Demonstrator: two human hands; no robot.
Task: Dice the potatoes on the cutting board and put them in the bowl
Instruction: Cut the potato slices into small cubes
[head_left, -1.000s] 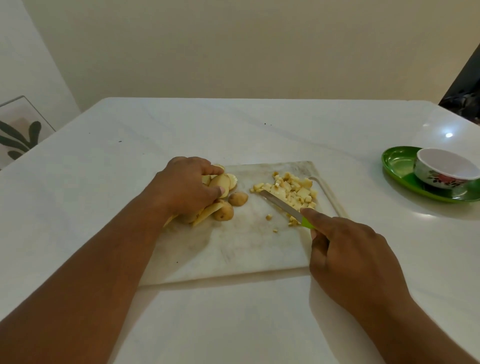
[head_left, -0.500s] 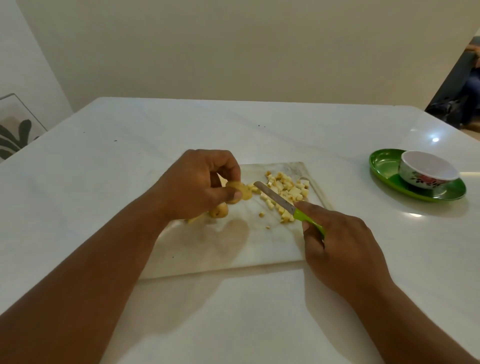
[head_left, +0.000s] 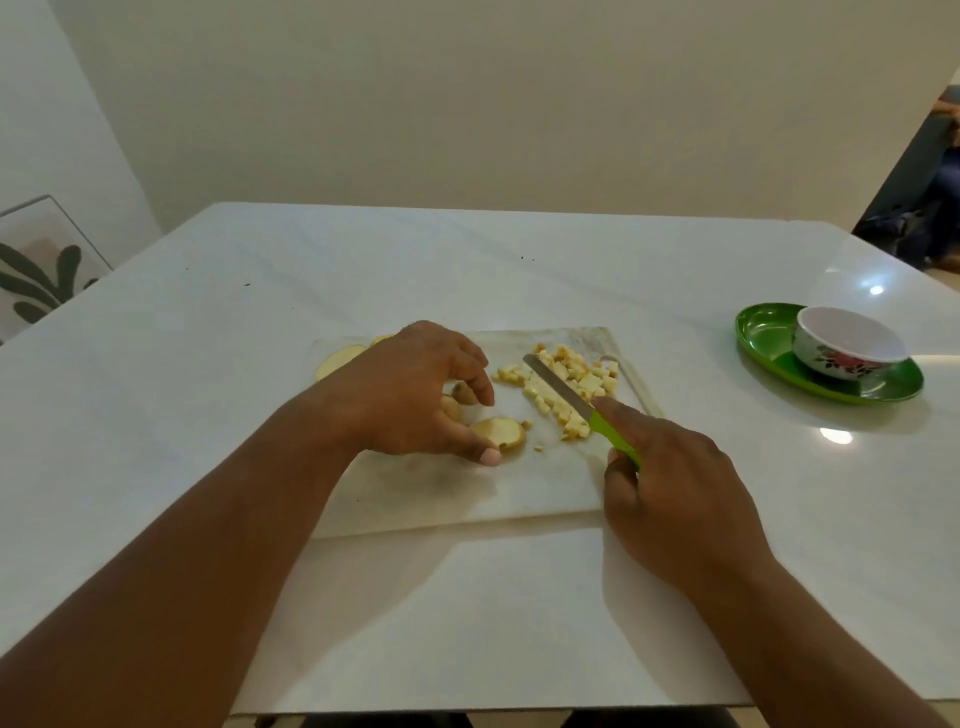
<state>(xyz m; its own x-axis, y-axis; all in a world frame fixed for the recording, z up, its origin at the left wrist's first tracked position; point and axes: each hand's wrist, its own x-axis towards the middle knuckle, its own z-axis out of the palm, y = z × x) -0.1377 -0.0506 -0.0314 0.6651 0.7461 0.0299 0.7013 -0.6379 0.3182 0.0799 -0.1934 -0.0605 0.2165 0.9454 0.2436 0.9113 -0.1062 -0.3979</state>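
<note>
— What colour is the knife (head_left: 574, 400)?
— Bright green handle, grey metal blade.
— And the potato cubes (head_left: 566, 384)?
— Pale yellow, some with brown skin edges, on a white cutting board (head_left: 519, 493) with faint stains.
— The bowl (head_left: 849, 349)?
— White, with a red and green flower print outside, on a glossy green plate (head_left: 769, 338). The table (head_left: 260, 312) is white, faintly veined.

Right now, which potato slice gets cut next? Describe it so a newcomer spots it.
On the white cutting board, look beside the left hand, near its thumb tip. The potato slice lies flat and alone, between the uncut slices at the board's far left and the diced pile under the knife.
</note>
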